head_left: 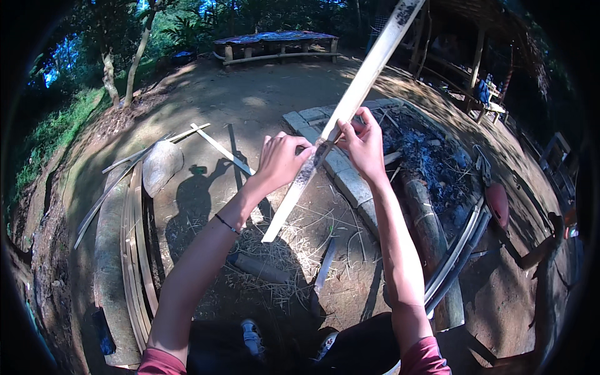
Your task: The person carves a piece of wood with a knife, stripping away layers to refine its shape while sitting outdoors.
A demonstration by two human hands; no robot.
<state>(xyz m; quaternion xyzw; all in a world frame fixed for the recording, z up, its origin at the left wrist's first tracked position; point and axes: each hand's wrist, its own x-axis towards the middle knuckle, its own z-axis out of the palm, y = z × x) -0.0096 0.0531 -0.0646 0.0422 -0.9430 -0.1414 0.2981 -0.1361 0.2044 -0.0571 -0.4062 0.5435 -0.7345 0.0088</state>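
Note:
A long, pale split-bamboo strip (369,72) with dark patches slants in front of me, from the lower middle up toward the top right. My left hand (281,161) is closed in a pinch at the strip's left edge, by its dark node. Just across from it, my right hand (364,149) pinches the right edge with thumb and fingers, slightly higher up. Below the hands, a machete-like blade (325,265) lies on the ground among fibrous shavings (297,250). A short round piece of wood (259,269) rests beside the shavings.
Stone blocks (350,181) border an ashy fire pit (425,156) at right, with a log (431,231) along it. At left are a boulder (161,167), long bamboo strips (134,250) and another log (112,262). A low bench (278,47) stands far back.

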